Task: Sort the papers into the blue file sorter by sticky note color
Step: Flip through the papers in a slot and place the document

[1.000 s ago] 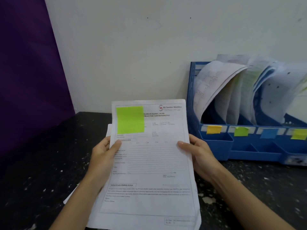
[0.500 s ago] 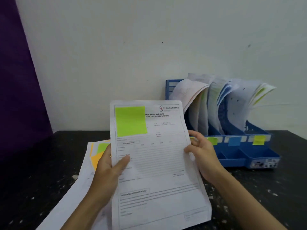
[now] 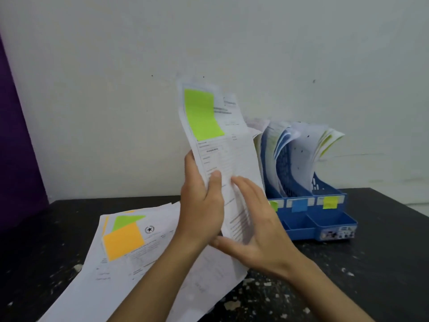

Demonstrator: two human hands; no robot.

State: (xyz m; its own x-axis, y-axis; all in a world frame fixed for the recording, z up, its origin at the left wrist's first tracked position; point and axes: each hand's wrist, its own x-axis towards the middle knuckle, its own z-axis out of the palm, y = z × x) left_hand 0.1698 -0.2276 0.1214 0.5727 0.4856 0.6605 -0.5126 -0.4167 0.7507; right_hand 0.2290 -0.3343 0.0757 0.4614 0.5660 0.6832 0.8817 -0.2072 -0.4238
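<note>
paper-crammed sorter slots

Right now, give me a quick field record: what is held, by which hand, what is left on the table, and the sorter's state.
held: paper with green sticky note, raised upright
left hand: grips the paper's left edge
right hand: fingers straight, against the paper's front
table: pile of papers; top sheet has orange sticky note
sorter: blue, slots already hold papers; green, blue and yellow-green tags visible
</note>
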